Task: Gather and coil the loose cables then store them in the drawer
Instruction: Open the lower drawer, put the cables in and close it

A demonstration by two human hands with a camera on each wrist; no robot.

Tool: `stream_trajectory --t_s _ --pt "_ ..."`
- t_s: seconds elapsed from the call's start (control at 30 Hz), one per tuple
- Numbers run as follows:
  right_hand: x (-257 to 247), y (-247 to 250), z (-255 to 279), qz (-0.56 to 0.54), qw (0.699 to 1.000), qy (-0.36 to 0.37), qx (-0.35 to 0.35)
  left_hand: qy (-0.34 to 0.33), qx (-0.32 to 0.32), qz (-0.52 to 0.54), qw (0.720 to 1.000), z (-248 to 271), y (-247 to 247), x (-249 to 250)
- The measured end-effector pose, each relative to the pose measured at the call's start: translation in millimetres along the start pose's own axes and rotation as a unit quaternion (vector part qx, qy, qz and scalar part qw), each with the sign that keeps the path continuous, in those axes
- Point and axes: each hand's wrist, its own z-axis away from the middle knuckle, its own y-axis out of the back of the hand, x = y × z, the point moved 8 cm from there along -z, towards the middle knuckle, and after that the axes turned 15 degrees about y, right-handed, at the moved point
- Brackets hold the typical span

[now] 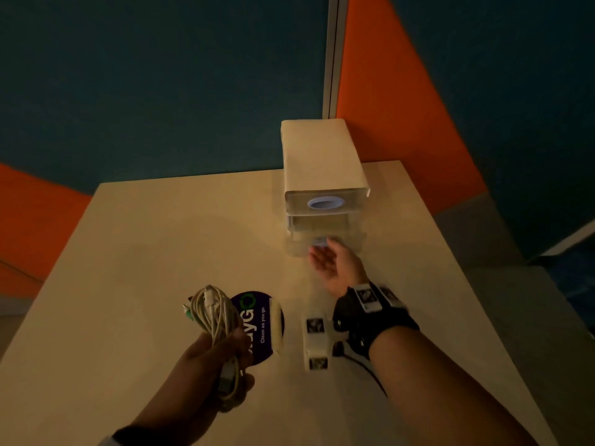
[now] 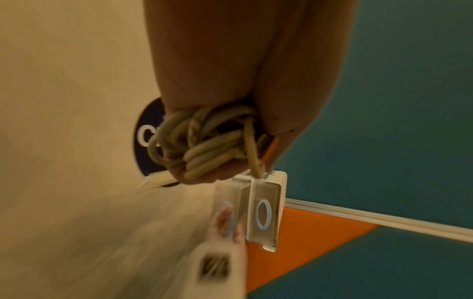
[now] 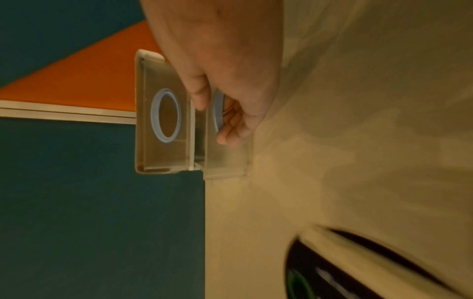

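My left hand point(image 1: 236, 350) grips a coiled bundle of pale cables point(image 1: 212, 313) above the near part of the table; the loops point(image 2: 210, 145) fill its fist in the left wrist view. A small white two-drawer unit point(image 1: 318, 156) stands at the table's far side. Its lower clear drawer point(image 1: 296, 247) sticks out a little from the unit. My right hand point(image 1: 325, 252) is palm up at that drawer's front, and its fingers point(image 3: 231, 119) hook into the blue ring handle. The upper drawer point(image 3: 163, 141) is pushed in.
A round dark sticker point(image 1: 260, 320) reading "Clean as you go" lies on the beige table point(image 1: 161, 236) beside my left hand. Teal and orange partition panels point(image 1: 161, 75) stand right behind the drawer unit. The table edge runs close on the right.
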Motion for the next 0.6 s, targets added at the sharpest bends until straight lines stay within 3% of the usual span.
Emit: stream_trajectory --t_s 0.2,0.4,0.5,0.6 --pt "16.4 37.5 48.6 -0.007 1.0 -0.013 -0.009 -0.037 0.01 -0.077 0.996 -11.1 -21.1 31.8" --pt "20.3 44.1 62.9 -0.009 1.0 0.0 0.008 0.021 -0.022 -0.148 0.989 -45.9 -89.4 58.5" --pt "22.1 44.0 61.3 -0.015 1.0 0.009 0.001 -0.012 -0.018 -0.213 0.977 -64.3 -125.7 73.1" --pt "19.3 43.6 61.8 0.013 1.0 0.009 -0.023 -0.09 0.04 -0.236 0.967 -90.4 -147.0 91.7"
